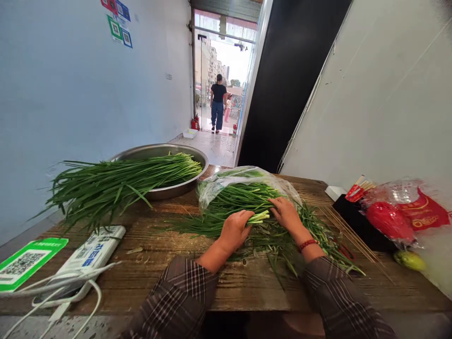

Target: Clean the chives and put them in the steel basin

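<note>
Plaid sleeves (176, 296) were extended over the near edge of the table (148, 278); green stalks (260, 217) were grasped by the left hand (233, 232); right hand (287, 215), grip undetermined. Sorting inferred; gentle pinch judged needed.

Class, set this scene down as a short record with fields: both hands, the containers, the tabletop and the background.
Left hand: left hand holds a small bunch, pale ends pointing right
Right hand: right hand has fingertips at the greens; any grip unclear
Bag: clear plastic bag, partly covering greens
Bowl: metal bowl, heaped stalks overhanging its left side
Surface: wooden table, loose leaves scattered near the hands
Table's left: green code card
Table's right: black box
Background: person at the doorway, facing away
</note>
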### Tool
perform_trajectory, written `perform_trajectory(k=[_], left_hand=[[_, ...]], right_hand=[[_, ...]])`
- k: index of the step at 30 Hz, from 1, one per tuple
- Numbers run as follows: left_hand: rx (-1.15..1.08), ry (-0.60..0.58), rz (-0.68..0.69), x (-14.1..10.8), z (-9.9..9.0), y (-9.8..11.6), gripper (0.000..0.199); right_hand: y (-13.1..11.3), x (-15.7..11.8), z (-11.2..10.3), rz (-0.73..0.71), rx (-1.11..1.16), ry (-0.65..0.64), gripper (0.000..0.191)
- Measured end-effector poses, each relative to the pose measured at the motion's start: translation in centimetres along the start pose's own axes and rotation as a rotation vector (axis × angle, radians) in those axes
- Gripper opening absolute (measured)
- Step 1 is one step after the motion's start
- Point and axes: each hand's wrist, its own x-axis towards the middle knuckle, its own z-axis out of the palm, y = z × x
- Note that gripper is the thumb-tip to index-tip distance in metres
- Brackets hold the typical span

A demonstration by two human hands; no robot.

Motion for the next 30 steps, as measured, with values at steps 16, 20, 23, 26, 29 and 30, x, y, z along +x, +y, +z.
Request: perform_trajectory(k=[16, 20, 23, 26, 29, 30], left_hand=[[-0.029, -0.003, -0.002, 0.1, 0.5, -0.3, 0.030], [-0.078, 0.026, -0.016, 0.2, 0.9, -0.7, 0.026], [-0.133, 0.073, -0.077, 0.4, 1.1, -0.9, 0.022], [-0.162, 0.115, -0.142, 0.8, 0.9, -0.7, 0.024], [-0.167, 0.161, -0.162, 1.3, 0.6, -0.4, 0.025], [-0.163, 0.174, -0.170, 1.4, 0.5, -0.3, 0.026]], right_hand=[[0.8, -1.4, 1.9, 0.302, 0.912, 0.385, 0.048], [1.4, -1.6, 1.0, 0.221, 0.778, 0.328, 0.040], [1.7, -1.9, 0.2, 0.205, 0.662, 0.366, 0.032], [2.0, -2.2, -0.6, 0.323, 0.736, 0.466, 0.033], [2.6, -2.4, -1.2, 0.448, 0.866, 0.557, 0.034], [2.9, -2.4, -1.3, 0.469, 0.892, 0.572, 0.035]])
